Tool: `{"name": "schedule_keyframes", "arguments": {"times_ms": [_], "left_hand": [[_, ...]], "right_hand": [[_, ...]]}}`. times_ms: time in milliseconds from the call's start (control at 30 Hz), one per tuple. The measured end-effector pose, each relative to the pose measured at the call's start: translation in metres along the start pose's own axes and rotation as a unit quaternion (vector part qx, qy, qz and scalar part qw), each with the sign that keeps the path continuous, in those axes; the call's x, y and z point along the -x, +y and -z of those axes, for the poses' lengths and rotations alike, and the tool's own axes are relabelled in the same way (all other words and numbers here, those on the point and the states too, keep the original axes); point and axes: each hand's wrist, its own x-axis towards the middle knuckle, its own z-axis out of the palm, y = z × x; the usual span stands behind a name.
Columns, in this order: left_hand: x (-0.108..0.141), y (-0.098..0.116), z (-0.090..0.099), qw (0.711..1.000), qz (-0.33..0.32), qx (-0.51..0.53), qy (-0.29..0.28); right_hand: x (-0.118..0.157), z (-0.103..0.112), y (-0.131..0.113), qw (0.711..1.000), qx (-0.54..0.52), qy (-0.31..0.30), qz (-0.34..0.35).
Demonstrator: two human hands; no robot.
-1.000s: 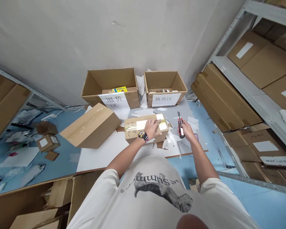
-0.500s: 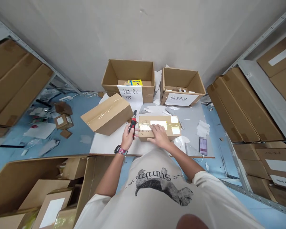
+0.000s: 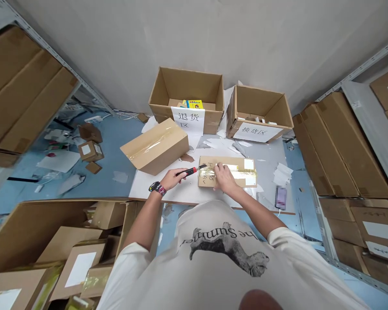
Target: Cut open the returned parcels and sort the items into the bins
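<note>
My left hand (image 3: 172,178) is wrapped round a red and black utility knife (image 3: 190,172). Its blade points right and meets the left end of a taped cardboard box (image 3: 207,180), where handwriting shows. On top of that box rests my right hand (image 3: 224,177), fingers bent over its upper face and thumb at the near side. White labels and shiny tape cover the box's right part. To the left, a larger taped carton (image 3: 155,146) sits tilted on the white table (image 3: 177,193).
Two open cartons with paper signs, one left (image 3: 186,88) and one right (image 3: 260,107), stand at the back. A phone (image 3: 281,198) and paper scraps lie right. A big carton of boxes (image 3: 29,215) is at lower left; shelves flank both sides.
The knife has swung from upright to pointing right, its blade now at the box's left end. My right hand's fingers have bent more over the box. The whole view has shifted.
</note>
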Motion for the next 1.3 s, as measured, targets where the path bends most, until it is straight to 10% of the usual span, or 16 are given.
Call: {"name": "schedule_keyframes", "arguments": {"times_ms": [267, 600, 767, 933, 1100, 1300], "left_hand": [[-0.015, 0.014, 0.022, 0.993, -0.005, -0.014, -0.117], [0.016, -0.014, 0.006, 0.976, 0.056, 0.068, -0.198], [0.038, -0.049, 0.001, 0.986, 0.077, 0.147, 0.031], [0.058, -0.064, -0.001, 0.929, 0.049, 0.159, 0.332], [0.065, -0.042, -0.008, 0.975, -0.106, -0.027, 0.192], [0.035, -0.014, -0.012, 0.956, -0.151, -0.240, 0.069]], "right_hand": [[0.010, 0.004, -0.001, 1.000, 0.011, 0.006, 0.008], [0.007, 0.014, 0.014, 0.999, -0.020, 0.024, 0.026], [-0.006, 0.010, 0.026, 0.998, -0.042, 0.051, -0.001], [-0.027, -0.002, 0.043, 0.998, -0.028, 0.042, -0.035], [-0.046, -0.001, 0.050, 1.000, 0.006, 0.004, -0.022], [-0.030, -0.014, 0.039, 0.995, 0.034, 0.096, 0.018]]}}
